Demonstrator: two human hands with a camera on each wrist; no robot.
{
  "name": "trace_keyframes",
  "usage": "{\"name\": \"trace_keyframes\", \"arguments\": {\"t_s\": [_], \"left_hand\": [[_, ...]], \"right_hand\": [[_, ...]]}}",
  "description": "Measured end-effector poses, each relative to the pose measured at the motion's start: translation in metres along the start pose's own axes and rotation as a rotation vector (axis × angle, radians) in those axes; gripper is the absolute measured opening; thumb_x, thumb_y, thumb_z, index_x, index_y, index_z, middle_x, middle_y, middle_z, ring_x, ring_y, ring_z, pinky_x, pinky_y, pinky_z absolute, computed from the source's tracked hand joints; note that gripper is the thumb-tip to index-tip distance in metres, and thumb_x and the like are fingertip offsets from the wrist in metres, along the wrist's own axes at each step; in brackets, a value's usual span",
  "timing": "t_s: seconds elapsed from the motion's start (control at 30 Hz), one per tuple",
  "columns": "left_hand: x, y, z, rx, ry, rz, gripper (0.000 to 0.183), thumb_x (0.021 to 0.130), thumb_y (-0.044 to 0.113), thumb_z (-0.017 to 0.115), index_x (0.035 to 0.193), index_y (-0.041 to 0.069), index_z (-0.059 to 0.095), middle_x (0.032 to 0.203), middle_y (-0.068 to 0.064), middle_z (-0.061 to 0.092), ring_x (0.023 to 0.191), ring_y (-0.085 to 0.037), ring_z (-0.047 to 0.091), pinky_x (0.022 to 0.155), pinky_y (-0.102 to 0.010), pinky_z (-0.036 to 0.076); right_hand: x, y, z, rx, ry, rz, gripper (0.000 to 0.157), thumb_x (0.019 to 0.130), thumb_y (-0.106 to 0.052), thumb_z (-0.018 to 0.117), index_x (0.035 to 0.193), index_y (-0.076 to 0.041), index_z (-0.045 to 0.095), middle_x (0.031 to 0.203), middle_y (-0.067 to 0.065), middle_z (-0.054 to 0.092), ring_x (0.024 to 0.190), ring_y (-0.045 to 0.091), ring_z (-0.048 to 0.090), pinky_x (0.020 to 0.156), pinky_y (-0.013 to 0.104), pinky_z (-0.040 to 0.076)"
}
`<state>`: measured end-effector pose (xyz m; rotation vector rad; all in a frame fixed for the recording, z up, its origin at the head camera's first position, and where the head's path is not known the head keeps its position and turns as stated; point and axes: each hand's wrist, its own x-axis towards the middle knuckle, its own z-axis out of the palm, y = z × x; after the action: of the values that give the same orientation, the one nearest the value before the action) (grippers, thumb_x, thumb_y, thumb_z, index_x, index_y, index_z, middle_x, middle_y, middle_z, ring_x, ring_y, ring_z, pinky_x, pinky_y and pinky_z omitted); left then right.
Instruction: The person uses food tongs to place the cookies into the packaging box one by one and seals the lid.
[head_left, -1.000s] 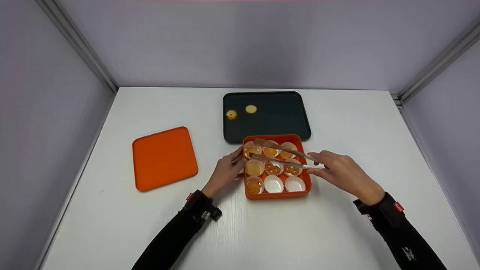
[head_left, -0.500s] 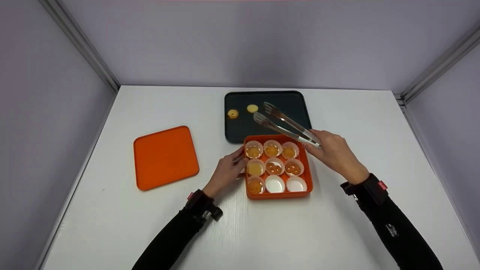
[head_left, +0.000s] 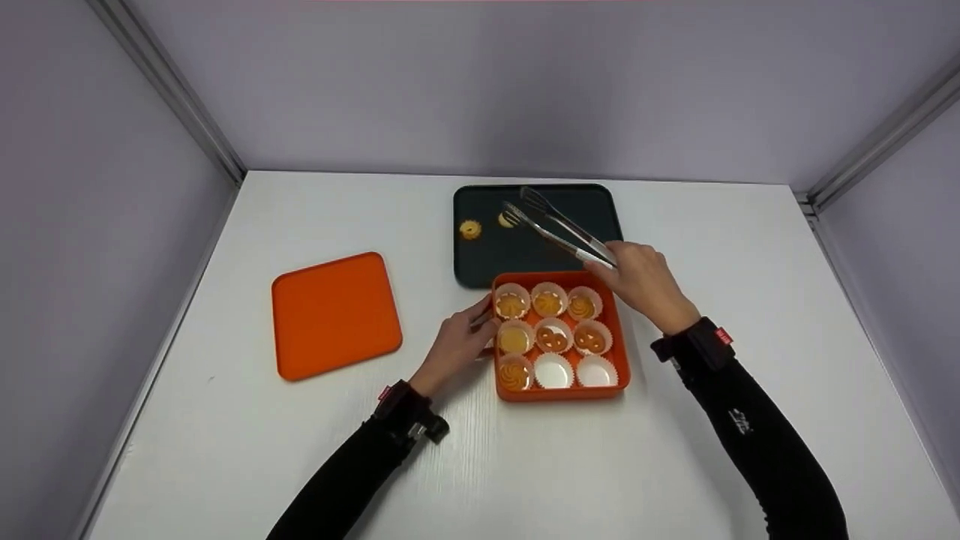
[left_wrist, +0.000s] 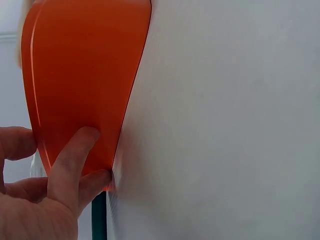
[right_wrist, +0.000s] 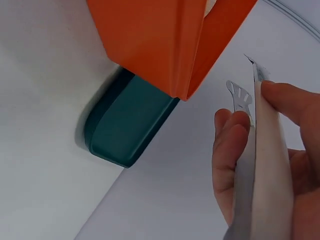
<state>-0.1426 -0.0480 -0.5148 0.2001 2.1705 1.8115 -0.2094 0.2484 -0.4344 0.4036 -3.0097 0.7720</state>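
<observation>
In the head view my left hand [head_left: 457, 341] grips the left wall of an orange box [head_left: 562, 394], thumb near the rim. The left wrist view shows its fingers [left_wrist: 70, 165] pressing the box's outer side. Several paper cups in the box hold cookies, such as a pretzel-shaped one [head_left: 552, 340]; two front cups [head_left: 553, 372] show only white paper. My right hand [head_left: 645, 281] holds metal tongs [head_left: 559, 231], their arms apart over the dark green tray [head_left: 540, 262]. One tong tip partly covers a round pale cookie [head_left: 503, 220]. Left of it lies a ruffled ring cookie [head_left: 470, 229].
An orange lid-like tray [head_left: 337, 315] lies flat on the white table [head_left: 225, 450], left of the box. The green tray sits just behind the box. Pale walls [head_left: 390, 90] stand behind and at both sides.
My right hand has lifted the tongs from above the box and carried them back and left over the green tray, toward the pale cookie. My left hand stays at the box.
</observation>
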Motion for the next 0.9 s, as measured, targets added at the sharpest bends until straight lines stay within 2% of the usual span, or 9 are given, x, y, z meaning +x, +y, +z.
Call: {"name": "trace_keyframes", "arguments": {"t_s": [0.1, 0.2, 0.33, 0.5, 0.6, 0.9], "left_hand": [[0.000, 0.000, 0.001, -0.010, -0.002, -0.007, 0.059, 0.107, 0.022, 0.056, 0.161, 0.008, 0.036, 0.151, -0.016, 0.053, 0.125, -0.032, 0.064, 0.082, -0.040, 0.063], [0.000, 0.000, 0.001, -0.007, -0.006, 0.000, 0.059, 0.107, 0.021, 0.055, 0.161, 0.007, 0.036, 0.150, -0.017, 0.053, 0.125, -0.032, 0.063, 0.083, -0.040, 0.063], [-0.001, 0.000, 0.000, 0.009, -0.013, 0.005, 0.059, 0.107, 0.022, 0.055, 0.161, 0.007, 0.035, 0.149, -0.016, 0.055, 0.124, -0.030, 0.064, 0.082, -0.040, 0.063], [-0.002, 0.002, 0.001, 0.003, -0.007, -0.014, 0.059, 0.107, 0.020, 0.055, 0.161, 0.009, 0.035, 0.149, -0.015, 0.055, 0.121, -0.029, 0.066, 0.080, -0.038, 0.064], [-0.002, 0.002, 0.001, -0.008, -0.003, -0.019, 0.059, 0.106, 0.019, 0.055, 0.161, 0.009, 0.036, 0.149, -0.016, 0.056, 0.121, -0.030, 0.066, 0.079, -0.037, 0.064], [-0.002, 0.001, 0.002, -0.026, -0.012, -0.016, 0.059, 0.107, 0.018, 0.055, 0.161, 0.007, 0.035, 0.149, -0.017, 0.055, 0.125, -0.030, 0.064, 0.081, -0.037, 0.063]], "right_hand": [[0.005, -0.002, 0.003, -0.006, -0.011, 0.021, 0.038, 0.101, -0.029, 0.069, 0.117, 0.005, 0.069, 0.096, 0.020, 0.072, 0.076, 0.031, 0.066, 0.070, 0.044, 0.063], [0.011, -0.004, 0.005, -0.027, -0.004, 0.006, 0.037, 0.102, -0.030, 0.069, 0.113, 0.005, 0.070, 0.095, 0.020, 0.072, 0.077, 0.031, 0.067, 0.072, 0.044, 0.064], [0.017, -0.007, 0.009, -0.062, 0.002, 0.003, 0.031, 0.101, -0.028, 0.070, 0.103, 0.003, 0.072, 0.086, 0.017, 0.070, 0.074, 0.030, 0.067, 0.073, 0.044, 0.064], [0.023, -0.011, 0.011, -0.103, -0.041, 0.054, 0.034, 0.102, -0.030, 0.069, 0.093, 0.002, 0.071, 0.072, 0.013, 0.062, 0.066, 0.028, 0.063, 0.067, 0.039, 0.061], [0.026, -0.013, 0.013, -0.110, -0.066, 0.083, 0.035, 0.102, -0.032, 0.069, 0.090, 0.001, 0.070, 0.069, 0.011, 0.058, 0.064, 0.027, 0.061, 0.064, 0.035, 0.058], [0.031, -0.016, 0.018, -0.108, -0.067, 0.054, 0.034, 0.100, -0.029, 0.071, 0.086, 0.002, 0.070, 0.065, 0.011, 0.056, 0.059, 0.025, 0.058, 0.058, 0.033, 0.054]]}}
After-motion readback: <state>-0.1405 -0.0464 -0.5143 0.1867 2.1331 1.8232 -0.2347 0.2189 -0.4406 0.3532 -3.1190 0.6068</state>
